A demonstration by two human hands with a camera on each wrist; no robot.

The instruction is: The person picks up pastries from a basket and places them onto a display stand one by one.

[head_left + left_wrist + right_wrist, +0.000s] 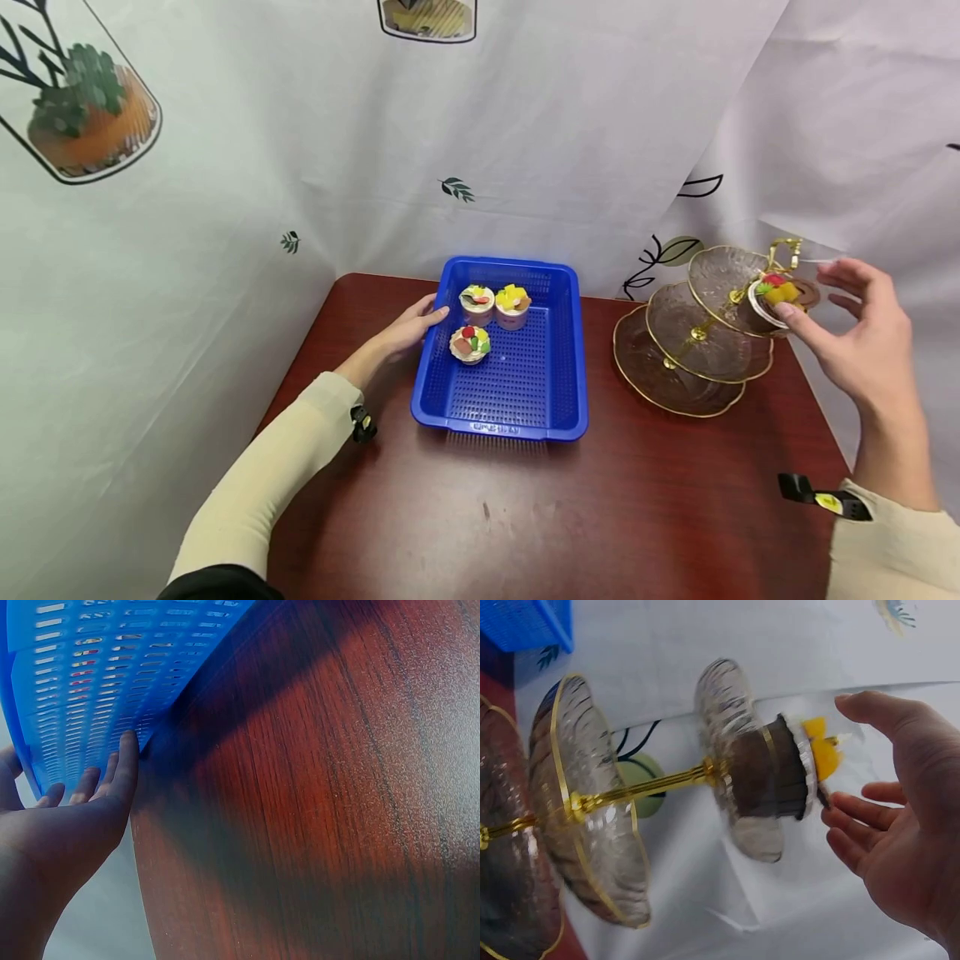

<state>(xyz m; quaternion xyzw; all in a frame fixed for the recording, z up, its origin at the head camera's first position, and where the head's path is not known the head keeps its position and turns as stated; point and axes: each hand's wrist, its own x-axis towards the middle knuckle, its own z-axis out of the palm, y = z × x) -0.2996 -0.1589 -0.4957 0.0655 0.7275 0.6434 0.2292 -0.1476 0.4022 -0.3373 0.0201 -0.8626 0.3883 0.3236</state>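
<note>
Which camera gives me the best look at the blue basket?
The head view: it shows the whole basket from above, with three cupcakes inside. The left wrist view shows only part of its slotted side, close up, with the left hand against it. The right wrist view catches just one corner, top left.

Three cupcakes [482, 314] in blue basket [521, 375]
</note>
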